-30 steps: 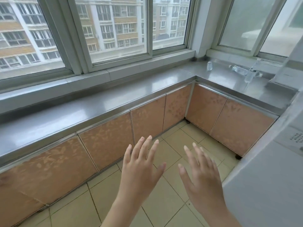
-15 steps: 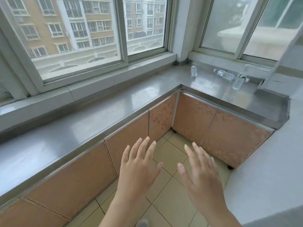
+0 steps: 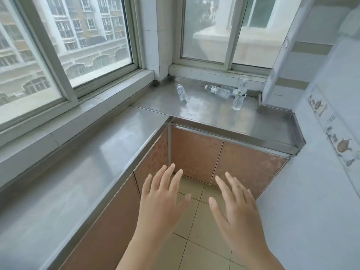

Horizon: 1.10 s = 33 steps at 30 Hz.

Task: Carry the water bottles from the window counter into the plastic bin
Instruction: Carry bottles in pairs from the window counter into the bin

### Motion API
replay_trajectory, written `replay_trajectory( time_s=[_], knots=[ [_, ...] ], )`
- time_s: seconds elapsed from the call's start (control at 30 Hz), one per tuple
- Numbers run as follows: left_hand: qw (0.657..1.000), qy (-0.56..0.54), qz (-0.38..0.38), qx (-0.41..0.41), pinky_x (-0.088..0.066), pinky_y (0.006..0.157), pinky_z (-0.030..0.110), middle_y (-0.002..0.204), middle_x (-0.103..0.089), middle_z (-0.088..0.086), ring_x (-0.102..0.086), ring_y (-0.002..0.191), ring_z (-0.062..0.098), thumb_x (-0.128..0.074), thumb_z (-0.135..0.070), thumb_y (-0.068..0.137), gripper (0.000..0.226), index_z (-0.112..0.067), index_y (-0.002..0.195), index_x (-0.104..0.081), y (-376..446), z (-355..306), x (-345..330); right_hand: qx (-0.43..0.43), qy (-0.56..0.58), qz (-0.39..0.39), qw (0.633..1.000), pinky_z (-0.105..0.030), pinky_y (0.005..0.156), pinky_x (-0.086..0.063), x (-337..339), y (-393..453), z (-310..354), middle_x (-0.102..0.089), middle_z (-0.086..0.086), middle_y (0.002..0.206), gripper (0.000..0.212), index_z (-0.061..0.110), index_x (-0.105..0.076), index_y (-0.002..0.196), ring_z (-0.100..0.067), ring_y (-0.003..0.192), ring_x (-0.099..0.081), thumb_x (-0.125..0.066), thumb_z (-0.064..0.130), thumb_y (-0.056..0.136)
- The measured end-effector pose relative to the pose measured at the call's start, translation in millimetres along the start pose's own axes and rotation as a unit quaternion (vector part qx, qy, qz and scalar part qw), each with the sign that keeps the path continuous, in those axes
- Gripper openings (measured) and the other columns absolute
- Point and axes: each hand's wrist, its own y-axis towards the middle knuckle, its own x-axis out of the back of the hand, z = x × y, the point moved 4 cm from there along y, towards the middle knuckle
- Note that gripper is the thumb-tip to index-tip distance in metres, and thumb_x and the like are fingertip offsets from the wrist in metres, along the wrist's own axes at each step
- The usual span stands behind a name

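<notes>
Bare and empty, both of my hands float low in the head view: the left hand (image 3: 162, 201) and the right hand (image 3: 236, 207) are spread flat with straight fingers, gripping nothing, over the pale tiled floor (image 3: 194, 248). Just beyond them stand the copper-toned cabinet doors (image 3: 196, 154) under the brushed stainless-steel counter (image 3: 116, 141), which turns a corner below the windows. Far off on that counter sit the clear plastic water bottles: one small bottle lying on its side (image 3: 181, 92) near the corner, another lying bottle (image 3: 217, 91) further right, and an upright bottle (image 3: 239, 98) beside it; a fourth may lie behind, too blurred to tell. All are well apart from my hands. No plastic bin is in view. I judge this the approach step, nothing yet lifted. Next I would close the gap to the far counter, reach over its edge and curl fingers round a bottle's body, probably the upright one first.
</notes>
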Motion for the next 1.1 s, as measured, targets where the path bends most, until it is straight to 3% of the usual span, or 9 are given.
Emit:
replay_trajectory(
  time_s=[0.33,0.47,0.63,0.97,1.1],
  knots=[
    [0.999,-0.021,0.030,-0.021,-0.024,0.111,0.041,0.141,-0.058,0.000,-0.051,0.134,0.021,-0.042,-0.056,0.089,0.058,-0.021,0.131,-0.062,191.9,-14.1,-102.6,-0.029,-0.010,0.007,1.000,-0.041,0.116,-0.014,-30.0,198.8,-85.1,-0.027,0.004,0.156,0.061,0.030,-0.036,0.145,-0.016,0.143,-0.022,-0.021,0.055,0.091],
    [0.999,-0.024,0.027,-0.026,-0.025,0.111,0.041,0.142,-0.057,0.000,-0.051,0.134,0.021,-0.042,-0.056,0.088,0.059,-0.021,0.131,-0.062,265.9,-23.0,-128.3,-0.030,-0.021,0.001,0.999,-0.046,0.114,-0.025,-27.9,274.1,-114.2,-0.034,-0.001,0.153,0.060,0.027,-0.040,0.143,-0.021,0.140,-0.029,-0.026,0.054,0.091],
    [0.998,-0.021,0.037,-0.036,-0.040,0.108,0.046,0.138,-0.060,0.000,-0.054,0.131,0.021,-0.042,-0.056,0.087,0.058,-0.022,0.129,-0.063,347.4,-26.7,-161.8,-0.046,-0.035,-0.004,0.998,-0.042,0.112,-0.027,-34.3,351.7,-149.7,-0.037,-0.001,0.151,0.059,0.026,-0.042,0.141,-0.022,0.136,-0.032,-0.027,0.053,0.092],
    [0.993,-0.072,0.044,-0.087,-0.045,0.103,0.049,0.136,-0.062,0.004,-0.057,0.128,0.026,-0.044,-0.055,0.087,0.056,-0.019,0.125,-0.065,527.0,-29.5,-264.0,-0.120,-0.053,-0.033,0.991,-0.043,0.109,-0.030,-68.5,512.8,-220.9,-0.041,-0.005,0.148,0.061,0.023,-0.045,0.139,-0.023,0.134,-0.034,-0.028,0.054,0.090],
    [0.989,-0.088,0.058,-0.105,-0.045,0.103,0.048,0.135,-0.062,0.004,-0.057,0.128,0.026,-0.043,-0.055,0.087,0.057,-0.018,0.125,-0.064,590.8,-42.6,-297.8,-0.178,-0.008,-0.033,0.983,-0.040,0.109,-0.032,-75.5,569.0,-257.8,-0.039,-0.001,0.150,0.057,0.024,-0.038,0.143,-0.020,0.138,-0.034,-0.049,0.046,0.091]
  ],
)
